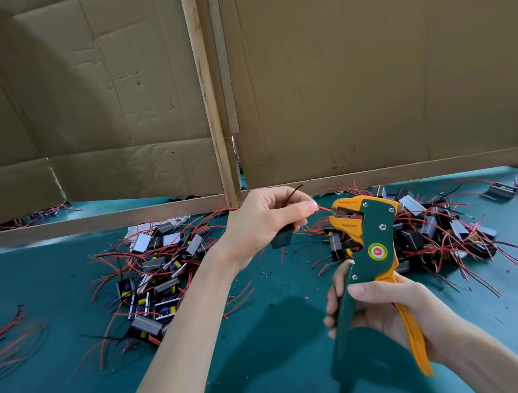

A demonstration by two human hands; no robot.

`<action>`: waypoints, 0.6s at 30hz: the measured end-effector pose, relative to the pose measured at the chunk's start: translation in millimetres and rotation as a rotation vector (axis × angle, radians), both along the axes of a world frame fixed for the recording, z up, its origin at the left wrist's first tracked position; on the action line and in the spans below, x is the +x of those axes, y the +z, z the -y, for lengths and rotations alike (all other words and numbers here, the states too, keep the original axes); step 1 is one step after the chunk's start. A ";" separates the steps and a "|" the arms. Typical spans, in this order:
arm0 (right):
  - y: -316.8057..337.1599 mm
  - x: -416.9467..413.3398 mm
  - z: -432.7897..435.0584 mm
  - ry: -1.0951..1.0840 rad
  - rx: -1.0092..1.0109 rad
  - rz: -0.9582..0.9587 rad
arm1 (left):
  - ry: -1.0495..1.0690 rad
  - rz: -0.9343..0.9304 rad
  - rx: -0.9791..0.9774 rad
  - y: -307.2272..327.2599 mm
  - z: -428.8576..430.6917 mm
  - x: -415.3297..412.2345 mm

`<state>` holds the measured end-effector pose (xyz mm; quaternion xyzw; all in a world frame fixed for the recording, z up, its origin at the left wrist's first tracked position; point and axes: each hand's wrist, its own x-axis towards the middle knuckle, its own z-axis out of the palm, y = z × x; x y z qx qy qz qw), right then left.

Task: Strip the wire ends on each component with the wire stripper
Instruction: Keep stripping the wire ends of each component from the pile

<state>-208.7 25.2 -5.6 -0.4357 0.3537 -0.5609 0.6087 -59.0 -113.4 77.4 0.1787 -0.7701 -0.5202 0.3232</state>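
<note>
surf: teal table (pixel 47 271) | L pile comps (pixel 154 278) | R pile comps (pixel 431 233) | loose red wires (pixel 11 335) far L | insul. bits (pixel 267 274) ctr

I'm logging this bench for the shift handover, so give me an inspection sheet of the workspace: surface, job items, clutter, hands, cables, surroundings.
Surface: teal mat, dotted with small insulation scraps.
Job's things: green-and-orange wire stripper; black component, the tip of its red wire at the stripper's jaws.
Clutter: left pile and right pile of wired components; loose red wires at the left edge.
Grippers: left hand holds the component and pinches the red wire; right hand grips the stripper's handles.
Cables: nothing seen beyond the components' leads.
Surroundings: cardboard panels on a wooden frame behind the mat.
</note>
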 end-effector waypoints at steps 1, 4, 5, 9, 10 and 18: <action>0.5 -0.1 -0.2 -0.001 -0.005 -0.005 | 0.000 0.007 0.002 -1.2 -0.9 -1.1; 1.9 0.0 -1.4 -0.001 -0.011 -0.018 | -0.006 0.026 0.001 -5.2 -4.3 -4.3; 2.5 0.2 -1.6 -0.005 -0.012 -0.022 | -0.010 0.024 0.004 -6.0 -5.5 -5.0; 3.6 0.6 -2.2 -0.036 -0.003 -0.017 | -0.037 0.010 0.033 -7.7 -8.8 -6.7; 4.0 0.8 -2.5 -0.041 -0.002 -0.016 | -0.041 0.013 0.033 -8.0 -9.1 -6.7; 4.2 1.0 -3.3 -0.057 -0.012 -0.052 | -0.050 0.026 0.033 -8.1 -9.1 -6.1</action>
